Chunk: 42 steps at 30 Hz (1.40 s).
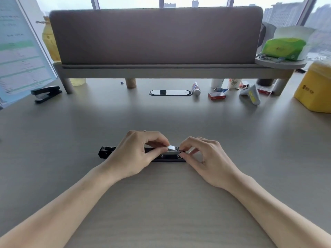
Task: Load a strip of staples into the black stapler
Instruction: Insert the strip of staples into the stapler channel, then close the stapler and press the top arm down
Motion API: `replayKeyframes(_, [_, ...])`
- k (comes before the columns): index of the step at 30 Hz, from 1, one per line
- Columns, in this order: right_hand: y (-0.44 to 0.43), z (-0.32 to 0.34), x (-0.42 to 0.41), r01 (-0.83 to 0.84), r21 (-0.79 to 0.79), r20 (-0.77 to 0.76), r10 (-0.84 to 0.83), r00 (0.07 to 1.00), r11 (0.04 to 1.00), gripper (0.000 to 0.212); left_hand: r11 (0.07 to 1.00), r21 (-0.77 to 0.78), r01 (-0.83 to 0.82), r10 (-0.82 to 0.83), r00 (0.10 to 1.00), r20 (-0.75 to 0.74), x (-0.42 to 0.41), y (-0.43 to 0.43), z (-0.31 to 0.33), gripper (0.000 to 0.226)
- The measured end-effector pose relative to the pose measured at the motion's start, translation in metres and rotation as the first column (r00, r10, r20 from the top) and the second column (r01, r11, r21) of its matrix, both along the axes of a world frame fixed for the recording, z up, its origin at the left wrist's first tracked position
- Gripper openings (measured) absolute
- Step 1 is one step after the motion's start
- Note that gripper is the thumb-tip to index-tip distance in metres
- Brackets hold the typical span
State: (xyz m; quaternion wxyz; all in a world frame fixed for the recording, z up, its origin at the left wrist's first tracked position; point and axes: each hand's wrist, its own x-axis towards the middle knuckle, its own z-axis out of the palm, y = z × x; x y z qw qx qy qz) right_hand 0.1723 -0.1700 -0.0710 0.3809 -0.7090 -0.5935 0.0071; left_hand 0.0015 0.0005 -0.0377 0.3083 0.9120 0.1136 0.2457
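Observation:
A black stapler (105,152) lies opened flat on the desk, lengthwise left to right, with its metal staple channel (170,154) showing between my hands. My left hand (136,154) covers the stapler's middle and pinches a short silver strip of staples (171,147) between thumb and forefinger, just above the channel. My right hand (206,154) grips the stapler's right end with thumb and fingertips, next to the strip.
A second black stapler (47,93) sits at the far left. A red staple box (216,96), a glue tube (196,88), cups and a white controller (250,93) lie at the back right under the raised shelf (161,68). A yellow bag (315,90) stands far right.

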Motion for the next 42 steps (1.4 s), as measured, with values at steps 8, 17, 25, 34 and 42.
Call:
replayKeyframes(8, [-0.001, 0.0, 0.0, -0.003, -0.01, -0.004, 0.003, 1.0, 1.0, 0.003, 0.995, 0.101, 0.025, -0.024, 1.0, -0.014, 0.001, 0.002, -0.003, 0.01])
replayKeyframes(17, [-0.001, -0.001, 0.001, -0.003, -0.015, -0.016, 0.003, 1.0, 1.0, 0.002, 0.997, 0.081, -0.011, 0.012, 1.0, -0.008, -0.009, 0.01, -0.007, 0.01])
replayKeyframes(25, [-0.002, -0.002, 0.002, -0.004, -0.012, -0.018, 0.004, 1.0, 1.0, 0.002, 0.987, 0.159, 0.035, -0.03, 0.999, -0.033, -0.004, 0.012, -0.014, 0.003])
replayKeyframes(34, [-0.002, -0.001, 0.0, 0.019, -0.005, -0.07, -0.02, 0.997, 1.0, 0.015, 0.997, 0.076, -0.011, 0.025, 0.98, -0.196, -0.021, 0.029, 0.002, 0.035])
replayKeyframes(42, [0.001, -0.002, 0.0, 0.087, -0.031, -0.109, -0.09, 0.99, 0.996, 0.022, 0.982, 0.186, 0.031, 0.067, 0.864, -0.5, -0.052, 0.068, 0.03, 0.024])
